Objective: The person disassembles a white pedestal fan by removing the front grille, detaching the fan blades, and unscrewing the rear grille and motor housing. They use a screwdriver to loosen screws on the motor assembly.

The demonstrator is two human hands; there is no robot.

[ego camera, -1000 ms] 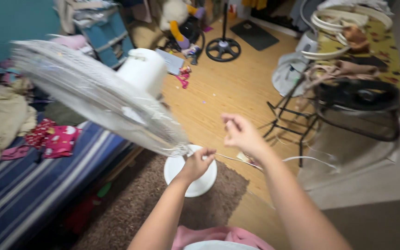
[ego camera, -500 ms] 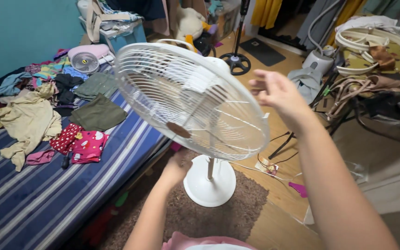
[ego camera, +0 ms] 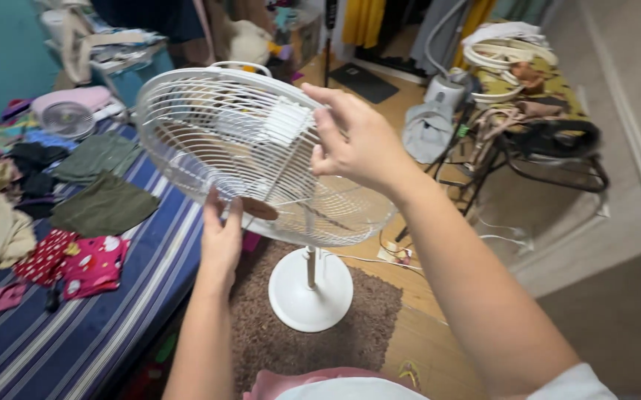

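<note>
A white pedestal fan (ego camera: 261, 155) stands in the middle of the scene, its round wire cage tilted so the front faces up and toward the camera. Its thin pole runs down to a round white base (ego camera: 310, 289) that sits on a brown shaggy rug (ego camera: 350, 333) laid over the wooden floor.

The left hand (ego camera: 222, 237) is at the near lower rim of the cage, fingers extended upward and lying against the wire, thumb spread beside them; whether it grips the wire or only rests on it cannot be told. The right hand (ego camera: 357, 141) is at the right upper part of the cage, fingers curled loosely over the grille near the white motor housing, seemingly touching it without a firm clasp.

To the left lies a bed with a blue striped cover (ego camera: 76, 326), strewn with clothes, among them a red and pink patterned garment (ego camera: 83, 263) and dark green pieces (ego camera: 105, 204). A small pink fan (ego camera: 68, 115) lies at the far left. On the right stands a black folding stand (ego camera: 543, 155) loaded with bags and white rings, with a white appliance (ego camera: 446, 89) just behind it.
</note>
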